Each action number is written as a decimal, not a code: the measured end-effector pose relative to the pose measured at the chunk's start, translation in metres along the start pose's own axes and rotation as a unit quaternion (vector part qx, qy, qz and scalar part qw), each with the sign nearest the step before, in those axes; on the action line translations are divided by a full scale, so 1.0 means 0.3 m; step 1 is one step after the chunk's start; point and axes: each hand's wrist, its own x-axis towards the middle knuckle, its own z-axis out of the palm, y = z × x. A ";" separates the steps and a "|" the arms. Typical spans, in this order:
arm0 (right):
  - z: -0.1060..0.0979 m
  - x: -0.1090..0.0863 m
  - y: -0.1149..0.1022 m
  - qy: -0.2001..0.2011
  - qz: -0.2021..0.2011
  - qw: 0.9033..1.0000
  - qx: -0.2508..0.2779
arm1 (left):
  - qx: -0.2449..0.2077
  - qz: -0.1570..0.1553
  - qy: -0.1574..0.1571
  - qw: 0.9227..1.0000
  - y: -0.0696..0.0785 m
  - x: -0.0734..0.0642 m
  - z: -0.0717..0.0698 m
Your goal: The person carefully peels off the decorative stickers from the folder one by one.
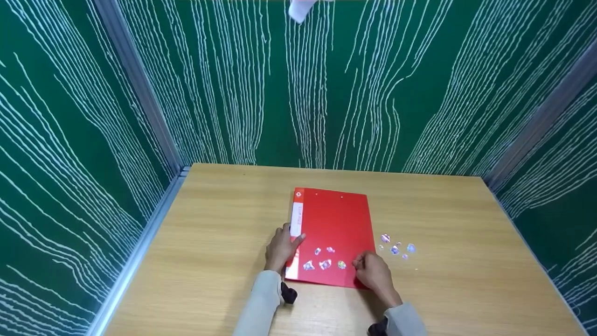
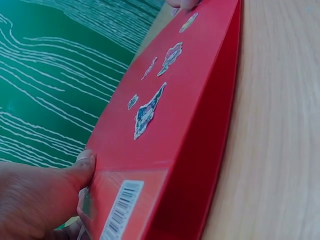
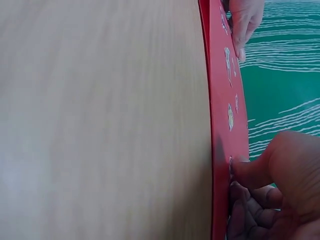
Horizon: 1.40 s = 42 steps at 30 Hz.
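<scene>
A red folder [image 1: 333,224] lies on the table, its spine side to the left and its near edge slightly gaping in the left wrist view. My left hand [image 1: 280,249] holds the folder's left edge, thumb on the cover. Several small shiny stickers [image 1: 325,264] are on the lower cover; one is a yellowish sticker [image 3: 230,117]. At the lower right of the cover, my right hand [image 1: 374,271] has its fingers curled. In the right wrist view its thumb [image 3: 247,171] and fingers pinch a small sticker [image 3: 231,164] against the cover, mostly hidden by the thumb.
Several loose stickers [image 1: 395,249] lie on the wooden table [image 1: 224,210] right of the folder. Green walls [image 1: 298,93] with white wavy lines enclose the table at the back and sides. A white object [image 1: 301,10] hangs at the top.
</scene>
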 end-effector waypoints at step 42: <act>-0.119 0.047 0.180 0.075 0.051 0.995 0.039 | -0.004 0.002 0.006 1.000 -0.009 -0.002 0.010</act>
